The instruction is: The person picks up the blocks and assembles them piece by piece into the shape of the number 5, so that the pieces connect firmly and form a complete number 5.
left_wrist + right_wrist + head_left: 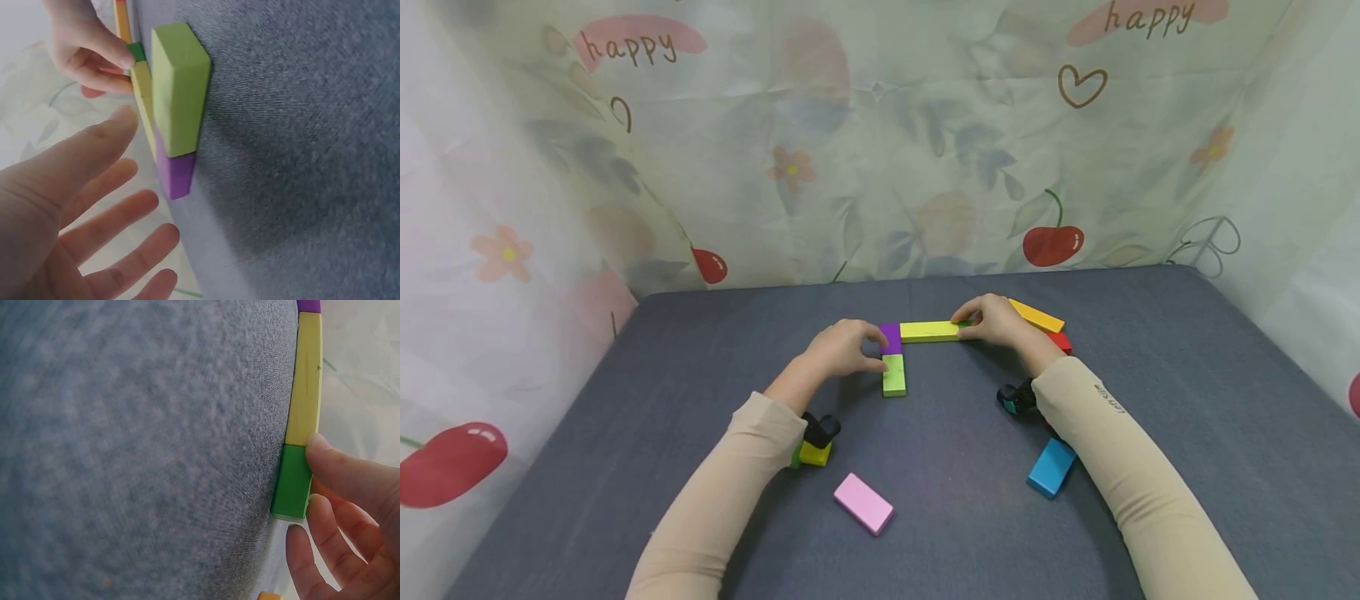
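Note:
My left hand (848, 348) hovers beside the purple block (891, 337) and the lime block (893, 377), which lie end to end. In the left wrist view its fingers are spread with nothing between them. From the purple block a long yellow block (928, 332) runs right, forming a corner. At its far end sits a dark green block (292, 481), pinched by my right hand (996, 321). The right thumb (344, 465) lies at the seam between yellow and green, while the fingers curl behind the green block.
Right of my right hand lie an orange block (1037, 317) and a red block (1062, 340), partly covered by the arm. Nearer are a blue block (1051, 468) and a pink block (863, 503). A smaller yellow block (816, 454) shows beside the left wrist. A patterned curtain (880, 167) backs the table.

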Tool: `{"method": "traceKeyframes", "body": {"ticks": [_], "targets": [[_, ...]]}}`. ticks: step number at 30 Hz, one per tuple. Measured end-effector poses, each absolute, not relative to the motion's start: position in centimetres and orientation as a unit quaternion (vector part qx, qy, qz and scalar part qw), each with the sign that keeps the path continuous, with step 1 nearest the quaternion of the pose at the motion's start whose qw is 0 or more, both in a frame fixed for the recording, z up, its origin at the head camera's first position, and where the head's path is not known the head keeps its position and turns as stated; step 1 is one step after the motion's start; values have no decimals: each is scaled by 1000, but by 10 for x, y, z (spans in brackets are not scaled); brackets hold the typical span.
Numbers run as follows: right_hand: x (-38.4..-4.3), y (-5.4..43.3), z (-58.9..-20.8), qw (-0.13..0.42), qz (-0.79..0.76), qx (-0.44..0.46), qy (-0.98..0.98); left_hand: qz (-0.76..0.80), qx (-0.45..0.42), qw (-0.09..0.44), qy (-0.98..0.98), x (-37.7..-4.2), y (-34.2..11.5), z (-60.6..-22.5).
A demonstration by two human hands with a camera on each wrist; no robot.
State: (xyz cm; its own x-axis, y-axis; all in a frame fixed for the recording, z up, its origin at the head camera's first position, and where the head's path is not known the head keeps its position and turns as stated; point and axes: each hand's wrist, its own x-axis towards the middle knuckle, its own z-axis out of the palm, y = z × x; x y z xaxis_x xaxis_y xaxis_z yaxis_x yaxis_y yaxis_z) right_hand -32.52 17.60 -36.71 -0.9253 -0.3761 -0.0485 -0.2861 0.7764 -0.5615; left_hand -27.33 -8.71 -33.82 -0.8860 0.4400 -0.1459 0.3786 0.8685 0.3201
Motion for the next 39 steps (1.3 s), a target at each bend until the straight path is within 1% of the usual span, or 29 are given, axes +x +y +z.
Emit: {"method": "traceKeyframes", "body": {"ticks": [8, 15, 31, 39], "targets": [[-325, 176, -367, 77, -285, -178, 939, 124, 164, 126, 970, -283, -79, -350], [-323, 175, -366, 62, -275, -190, 940, 108, 137, 133, 976, -284, -73, -353], [-325, 177, -367, 65, -276, -189, 940, 116, 128, 137, 975, -283, -70, -353], [-325, 177, -364, 75, -280, -195, 937, 110, 150, 129, 974, -282, -69, -350]]}}
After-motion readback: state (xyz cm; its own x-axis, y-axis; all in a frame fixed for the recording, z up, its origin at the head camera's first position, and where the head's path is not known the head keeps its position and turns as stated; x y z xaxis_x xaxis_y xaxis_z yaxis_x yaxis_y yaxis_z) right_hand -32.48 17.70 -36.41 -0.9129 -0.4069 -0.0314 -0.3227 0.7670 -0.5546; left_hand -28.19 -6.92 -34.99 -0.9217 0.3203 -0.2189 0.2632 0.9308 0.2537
